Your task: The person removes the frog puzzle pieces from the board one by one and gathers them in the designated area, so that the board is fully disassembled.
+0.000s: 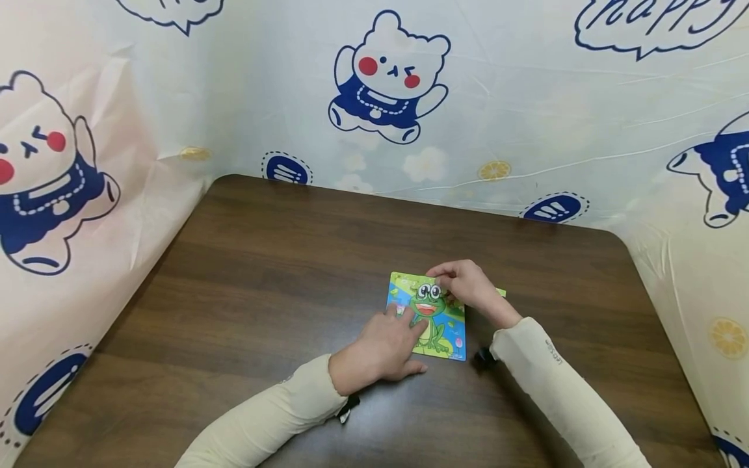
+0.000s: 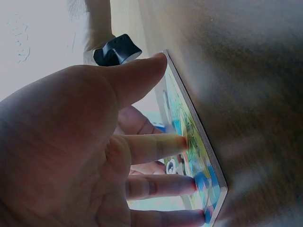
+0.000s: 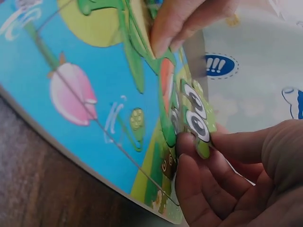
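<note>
A square frog jigsaw puzzle [image 1: 450, 335] lies flat on the brown table; in the right wrist view its blue ground and pink tulip are large. My left hand [image 1: 386, 344] rests over its left side with spread fingers; in the left wrist view several fingertips [image 2: 177, 143] touch the picture. At the puzzle's far edge, my right hand [image 1: 471, 286] pinches a puzzle piece [image 3: 201, 116] printed with the frog's eyes between thumb and fingers. That piece stands tilted up from the board in the right wrist view. Fingers partly hide its lower edge.
Behind the right wrist a small green-yellow edge [image 1: 500, 293] shows, mostly hidden. The wooden table [image 1: 281, 260] extends around the puzzle. Cloth [image 1: 515, 117] with printed bears hangs along the table's back and sides. Black wrist devices [image 1: 484, 357] sit under both cuffs.
</note>
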Motion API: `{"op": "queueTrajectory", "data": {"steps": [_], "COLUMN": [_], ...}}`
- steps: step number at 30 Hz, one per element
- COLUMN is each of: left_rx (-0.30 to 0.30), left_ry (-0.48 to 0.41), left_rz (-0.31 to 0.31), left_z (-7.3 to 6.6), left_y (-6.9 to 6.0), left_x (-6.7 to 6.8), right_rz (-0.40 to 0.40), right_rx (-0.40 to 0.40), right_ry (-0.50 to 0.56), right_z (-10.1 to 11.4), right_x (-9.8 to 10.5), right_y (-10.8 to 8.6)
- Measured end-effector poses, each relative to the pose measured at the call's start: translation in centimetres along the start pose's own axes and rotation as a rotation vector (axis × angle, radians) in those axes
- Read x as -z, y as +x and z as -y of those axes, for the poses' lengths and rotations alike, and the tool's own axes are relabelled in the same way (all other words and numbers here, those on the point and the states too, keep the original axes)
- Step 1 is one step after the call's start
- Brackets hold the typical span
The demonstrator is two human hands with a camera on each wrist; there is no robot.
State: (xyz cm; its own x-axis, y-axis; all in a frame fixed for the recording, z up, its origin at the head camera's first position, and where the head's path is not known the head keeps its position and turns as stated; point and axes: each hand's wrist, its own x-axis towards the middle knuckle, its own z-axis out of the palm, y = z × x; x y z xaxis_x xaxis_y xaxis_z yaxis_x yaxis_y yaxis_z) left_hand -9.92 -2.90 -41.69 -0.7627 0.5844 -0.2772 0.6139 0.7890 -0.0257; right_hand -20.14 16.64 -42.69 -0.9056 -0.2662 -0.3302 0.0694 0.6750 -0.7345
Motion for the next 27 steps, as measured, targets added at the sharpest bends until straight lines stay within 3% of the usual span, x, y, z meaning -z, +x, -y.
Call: {"op": "queueTrajectory", "data": {"steps": [7,17,23,27], "left_rx": [-0.011,-0.010,-0.011,-0.004], "left_ry": [0.005,0.005,0.009,0.018], "left_rz": [-0.001,-0.001,-0.012,-0.028], "left_z": [-0.2,-0.3,-0.3,-0.1], "left_y": [0.1,0.2,0.1,-0.1], "left_x": [0.1,0.1,0.0,-0.1], "right_rz": [0.023,0.038,-0.023,-0.052], "right_rx": [-0.080,-0.079,-0.074,-0.074], "right_ry": [0.279,0.473,0.616,0.786], "right_z": [-0.1,0.0,-0.7,-1.3], "right_x": [1.4,3.5,5.2,6.6], "right_y": [0.0,-0.9,-2.0,-3.0]}}
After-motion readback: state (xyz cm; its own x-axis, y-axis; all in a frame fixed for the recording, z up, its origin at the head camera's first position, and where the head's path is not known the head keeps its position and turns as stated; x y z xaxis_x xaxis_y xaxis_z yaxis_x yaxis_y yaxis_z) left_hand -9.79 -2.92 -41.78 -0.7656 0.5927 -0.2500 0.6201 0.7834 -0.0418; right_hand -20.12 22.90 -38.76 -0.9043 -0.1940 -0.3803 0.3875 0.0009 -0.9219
